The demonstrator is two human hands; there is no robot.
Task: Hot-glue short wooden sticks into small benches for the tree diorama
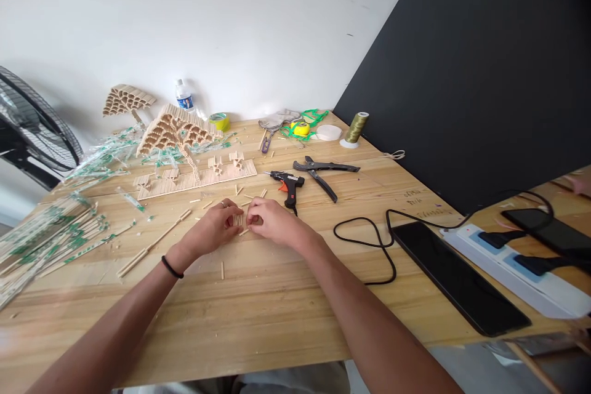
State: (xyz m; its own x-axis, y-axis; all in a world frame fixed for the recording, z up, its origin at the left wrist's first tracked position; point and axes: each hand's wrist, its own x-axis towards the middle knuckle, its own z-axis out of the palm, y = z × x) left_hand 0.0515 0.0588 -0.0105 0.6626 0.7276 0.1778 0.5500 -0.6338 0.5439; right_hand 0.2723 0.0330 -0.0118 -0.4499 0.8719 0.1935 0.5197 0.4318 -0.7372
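My left hand (213, 229) curls its thumb and fingers around a small row of short wooden sticks (237, 220), low over the table. Close beside it, my right hand (271, 221) has its thumb and fingertips pinched together at the row's right side; whatever is between them is too small to make out. Several cut stick pieces (239, 190) lie just beyond my hands, and one short stick (222, 270) lies nearer to me. A black glue gun (290, 184) with an orange trigger rests past my right hand, next to black-handled cutters (323, 169).
Behind my hands stands a stick-built tree (178, 135) on a long slatted base (221, 177). Wrapped stick bundles (50, 234) and a fan (34, 123) are left. A black cable (364, 221), phone (462, 277) and power strip (517, 271) lie right. A thread spool (357, 129) stands at the back.
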